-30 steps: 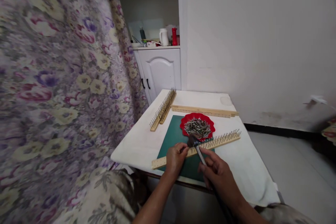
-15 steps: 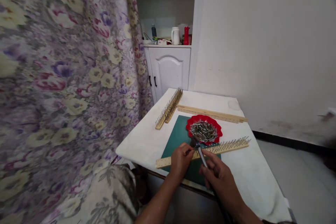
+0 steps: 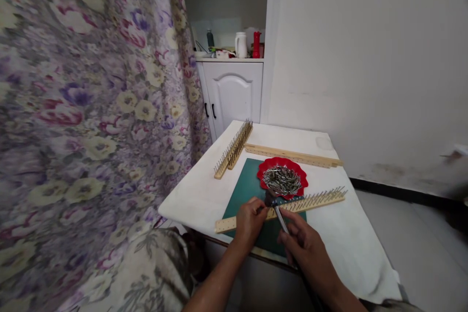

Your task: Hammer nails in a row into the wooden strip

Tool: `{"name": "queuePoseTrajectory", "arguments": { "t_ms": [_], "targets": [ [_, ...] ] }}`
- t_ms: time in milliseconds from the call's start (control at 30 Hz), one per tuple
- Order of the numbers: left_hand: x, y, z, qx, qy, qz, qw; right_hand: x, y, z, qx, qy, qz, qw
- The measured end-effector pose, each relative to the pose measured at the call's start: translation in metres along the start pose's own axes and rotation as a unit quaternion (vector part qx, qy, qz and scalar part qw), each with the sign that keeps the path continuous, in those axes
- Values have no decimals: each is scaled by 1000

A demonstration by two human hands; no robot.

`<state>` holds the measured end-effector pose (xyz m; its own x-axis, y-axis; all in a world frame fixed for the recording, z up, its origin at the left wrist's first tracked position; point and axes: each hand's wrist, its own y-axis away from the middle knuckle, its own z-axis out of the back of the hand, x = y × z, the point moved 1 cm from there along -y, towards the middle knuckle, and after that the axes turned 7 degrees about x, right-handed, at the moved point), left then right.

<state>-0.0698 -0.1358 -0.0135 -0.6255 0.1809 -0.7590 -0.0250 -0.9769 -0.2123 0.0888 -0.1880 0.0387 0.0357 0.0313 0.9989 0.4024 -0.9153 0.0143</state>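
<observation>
A wooden strip [image 3: 226, 224] lies slantwise over a green mat [image 3: 244, 185], with several nails standing in its right part. My left hand [image 3: 250, 219] rests over the strip, thumb and forefinger pinched together; whatever is between them is too small to make out. In my right hand [image 3: 305, 241] is a hammer [image 3: 281, 218], gripped by its handle. Its dark head is just above the strip, right of my left fingertips. Behind the strip, a red scalloped dish [image 3: 260, 173] holds a heap of loose nails [image 3: 283, 180].
Nail-studded wooden strips [image 3: 234, 150] lie at the table's far left. Bare wooden strips [image 3: 292, 155] lie behind the dish. A white cloth [image 3: 193, 192] covers the table [image 3: 343, 239]. A floral curtain [image 3: 109, 107] hangs at left, and a white cabinet [image 3: 234, 92] stands beyond.
The whole view has shifted slightly, so the scene sits a little further left and up. My hands keep nearly the same pose, with the hammer head still near the strip.
</observation>
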Motion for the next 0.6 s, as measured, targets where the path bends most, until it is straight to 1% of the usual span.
{"name": "queuePoseTrajectory", "arguments": {
  "t_ms": [133, 300, 433, 600],
  "targets": [
    [-1, 0, 0, 0, -3, 2, 1000, -2, 1, 0, -3, 1, 10, 1000],
    [-2, 0, 1, 0, -10, 14, 1000, -5, 0, 1, 2, 5, 4, 1000],
    [-3, 1, 1, 5, -6, 16, 1000, -1, 3, 3, -16, -13, 8, 1000],
    [-3, 2, 0, 2, -6, 15, 1000, 2, 6, 3, -13, -13, 8, 1000]
  ]
}}
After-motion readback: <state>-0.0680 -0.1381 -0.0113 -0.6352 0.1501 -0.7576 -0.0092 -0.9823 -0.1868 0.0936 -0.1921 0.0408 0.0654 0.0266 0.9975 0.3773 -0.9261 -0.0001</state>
